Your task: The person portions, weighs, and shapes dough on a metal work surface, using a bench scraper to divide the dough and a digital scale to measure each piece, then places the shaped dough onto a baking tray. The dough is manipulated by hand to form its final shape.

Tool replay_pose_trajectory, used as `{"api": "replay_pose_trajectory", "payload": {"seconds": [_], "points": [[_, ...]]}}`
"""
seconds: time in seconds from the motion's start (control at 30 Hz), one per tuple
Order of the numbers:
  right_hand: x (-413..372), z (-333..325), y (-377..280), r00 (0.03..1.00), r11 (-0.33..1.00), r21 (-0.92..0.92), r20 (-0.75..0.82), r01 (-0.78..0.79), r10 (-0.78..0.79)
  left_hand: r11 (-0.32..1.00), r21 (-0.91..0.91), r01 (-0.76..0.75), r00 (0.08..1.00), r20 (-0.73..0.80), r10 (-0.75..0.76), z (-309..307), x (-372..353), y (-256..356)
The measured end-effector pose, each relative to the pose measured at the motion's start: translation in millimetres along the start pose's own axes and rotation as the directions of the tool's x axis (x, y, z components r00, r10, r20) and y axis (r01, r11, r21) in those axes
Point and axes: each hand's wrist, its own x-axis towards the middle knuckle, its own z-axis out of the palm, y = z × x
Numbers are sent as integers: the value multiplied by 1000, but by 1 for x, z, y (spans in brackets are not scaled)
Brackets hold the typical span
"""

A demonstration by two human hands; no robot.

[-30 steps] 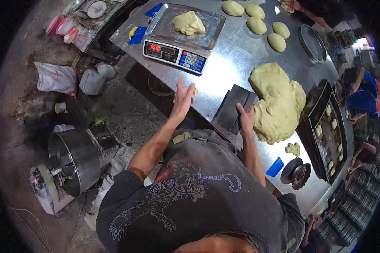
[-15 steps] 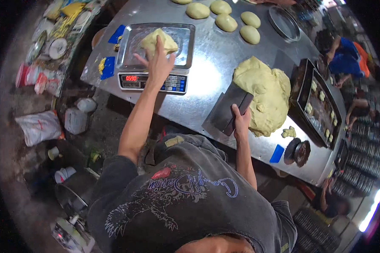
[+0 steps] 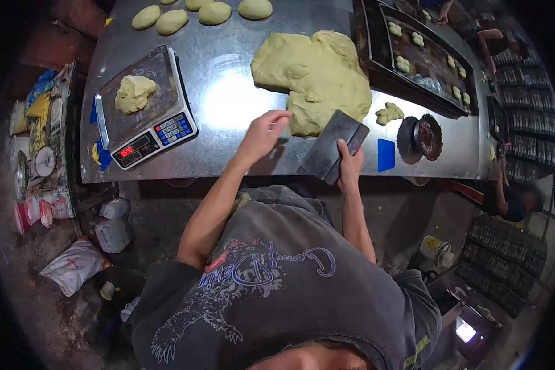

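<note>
My right hand (image 3: 349, 163) grips the handle of a wide dark scraper (image 3: 333, 145), whose blade lies at the near edge of a large yellow dough mass (image 3: 317, 80). My left hand (image 3: 263, 137) is over the metal table just left of that dough, its fingers bent together; nothing shows in it. On the tray of the digital scale (image 3: 157, 139) at the left sits a rough dough piece (image 3: 134, 94). A small dough scrap (image 3: 389, 114) lies right of the large mass.
Several round dough balls (image 3: 214, 13) lie at the table's far side. At the right are a dark baking tray (image 3: 422, 55) with small dough pieces, a blue scraper (image 3: 386, 155) and a dark fluted tin (image 3: 428, 136). Other people's arms show at the right edge.
My left hand has left the dough piece on the scale and come across beside the large dough, its fingers drawn in. The view has turned toward the right; the scraper stays in my right hand.
</note>
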Motion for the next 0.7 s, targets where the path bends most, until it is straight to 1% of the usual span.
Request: {"api": "replay_pose_trajectory", "payload": {"seconds": [0.03,0.07,0.1,0.17,0.2,0.23,0.3,0.33,0.43,0.47,0.57,0.6,0.63,0.67,0.7], "points": [[2,-11,-3,1000,1000,0,-15,19,-19,994,112,-6,999,54,0,19,16,-14],[4,-21,-7,999,999,0,-30,38,-38,952,300,-61,996,-50,79,38,33,-30],[4,-30,-11,997,998,-2,-45,58,-58,872,480,-93,974,-136,179,53,48,-48],[2,-41,-23,998,998,-3,-33,58,-58,820,556,-135,897,-283,340,69,80,-79],[0,-44,-29,999,999,-6,-15,52,-52,767,635,-89,886,-301,352,70,89,-88],[-2,-48,-32,999,999,-11,5,46,-46,812,580,-68,927,-263,265,68,94,-96],[3,-48,-35,995,993,-87,64,84,-79,886,464,-5,979,-179,100,59,100,-106],[9,-46,-37,990,986,-126,102,106,-93,886,463,-11,975,-190,111,56,96,-94],[30,-19,-50,967,965,-165,190,203,-171,927,374,-32,964,-232,127,53,69,-70],[39,-5,-49,959,972,-105,219,208,-182,924,382,-34,952,-269,147,55,59,-67],[41,50,-41,917,930,-168,294,328,-270,918,382,-107,926,-298,232,59,22,-47],[52,60,-23,880,912,-297,459,284,-125,909,404,-99,909,-335,247,59,10,-39],[51,71,-18,798,900,-314,600,302,-58,900,427,-89,890,-372,264,55,0,-30],[44,78,-13,695,889,-327,719,321,13,960,276,-53,863,-471,183,50,-11,-22],[38,84,-7,580,880,-334,811,339,84,973,228,-33,836,-528,152,41,-23,-14]]}}
